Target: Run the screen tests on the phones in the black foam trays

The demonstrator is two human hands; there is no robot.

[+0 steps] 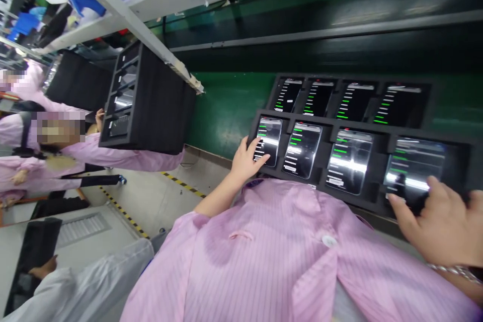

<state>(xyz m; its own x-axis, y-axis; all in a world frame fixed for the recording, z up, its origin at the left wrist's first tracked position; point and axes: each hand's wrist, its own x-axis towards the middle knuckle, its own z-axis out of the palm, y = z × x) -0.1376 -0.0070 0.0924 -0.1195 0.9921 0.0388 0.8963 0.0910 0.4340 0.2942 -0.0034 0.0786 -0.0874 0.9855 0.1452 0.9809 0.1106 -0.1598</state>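
Fingers [261, 159] on the left hand [245, 161] are spread loose and not closed on anything; thumb lies flat on the lit screen of the leftmost phone [270, 136], rest of the hand sits against the left end of the near tray [325, 153]; right hand [445, 226] is half curled at that tray's right near corner, fingertips on the screen and near edge of the rightmost phone [413, 161]; honestly can't tell if it's got a grip on it or is just touching; bracelet [453, 269] on that wrist; two more phones [303, 148] sit in the middle slots between them, all four tilted up with green-and-white lists showing; second tray [332, 95] sits just behind, up against the near tray's far edge, also with four lit screens; both trays are on the green bench [226, 105]; off past the bench's left end a co-worker's pink sleeve [124, 156] reaches under another black tray [158, 105] held up on its side
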